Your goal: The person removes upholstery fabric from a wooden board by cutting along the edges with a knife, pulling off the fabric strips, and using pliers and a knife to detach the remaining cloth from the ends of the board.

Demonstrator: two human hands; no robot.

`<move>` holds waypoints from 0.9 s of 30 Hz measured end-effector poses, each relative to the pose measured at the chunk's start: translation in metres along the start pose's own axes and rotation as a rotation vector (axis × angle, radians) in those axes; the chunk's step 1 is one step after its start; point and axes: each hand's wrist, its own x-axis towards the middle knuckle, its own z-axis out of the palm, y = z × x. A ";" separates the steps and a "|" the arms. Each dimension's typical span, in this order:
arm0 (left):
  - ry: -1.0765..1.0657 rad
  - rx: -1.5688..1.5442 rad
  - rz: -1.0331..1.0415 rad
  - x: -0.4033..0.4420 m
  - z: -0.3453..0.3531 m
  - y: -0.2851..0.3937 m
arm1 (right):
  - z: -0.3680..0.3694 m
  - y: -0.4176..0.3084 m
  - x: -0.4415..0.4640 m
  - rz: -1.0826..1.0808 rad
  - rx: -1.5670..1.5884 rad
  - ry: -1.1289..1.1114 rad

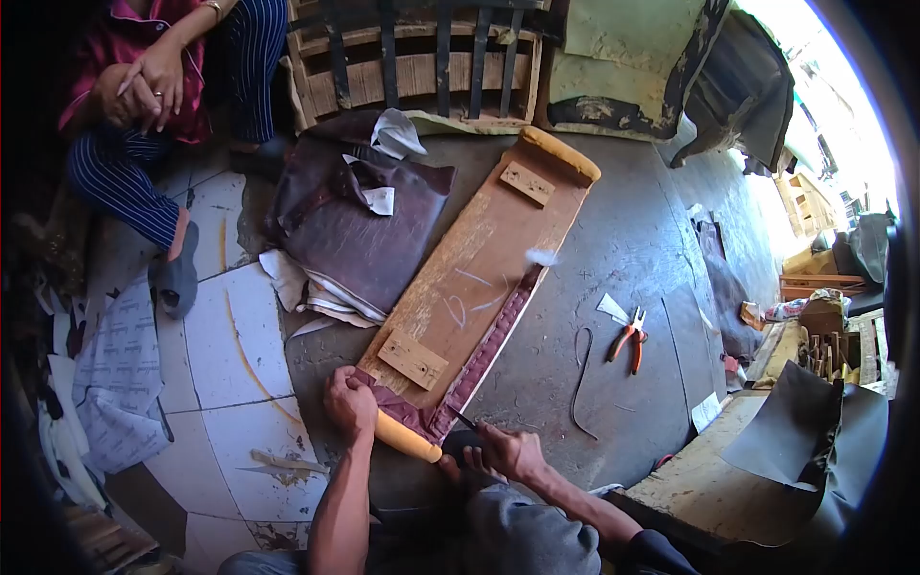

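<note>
Panel [460, 287], wooden, one: lying on the floor [537, 383], underside-like face up, directly ahead of the hands; long axis slanting from the near left to the far right, near end between the two hands. Cover [398, 407], maroon, folded over the near end and along part of the right long edge. Foam [407, 439], yellow, showing along the near end. Left hand [352, 404]: fingers closed on the cover at the near left corner, the closer of the two to the panel. Right hand [514, 452]: clenched round a slim dark tool [464, 419], just outside the near right corner, the tool's tip pointing leftward at the cover's edge; whether it touches, cannot tell. Blocks, two: one [412, 359] near the hands, one [526, 184] by the far end. Right of the panel: cord [576, 383], curved; pliers [630, 333], orange-handled, open. Left: leather [359, 249], dark, piled beside the panel. Beyond: slatted frame [412, 81]. Upper left: seated person [144, 86], fingers interlaced.
</note>
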 end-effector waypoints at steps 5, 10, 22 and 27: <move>-0.033 -0.031 -0.036 -0.005 0.000 -0.001 | -0.049 -0.006 0.027 0.317 0.101 -0.296; 0.010 -0.041 0.006 -0.004 0.003 -0.005 | -0.051 0.008 0.054 0.381 0.164 -0.509; -0.058 0.011 -0.060 -0.004 0.000 0.002 | -0.087 -0.012 0.115 0.520 0.257 -0.885; -0.049 -0.104 -0.029 -0.005 -0.003 0.004 | -0.095 -0.023 0.115 0.646 0.267 -0.909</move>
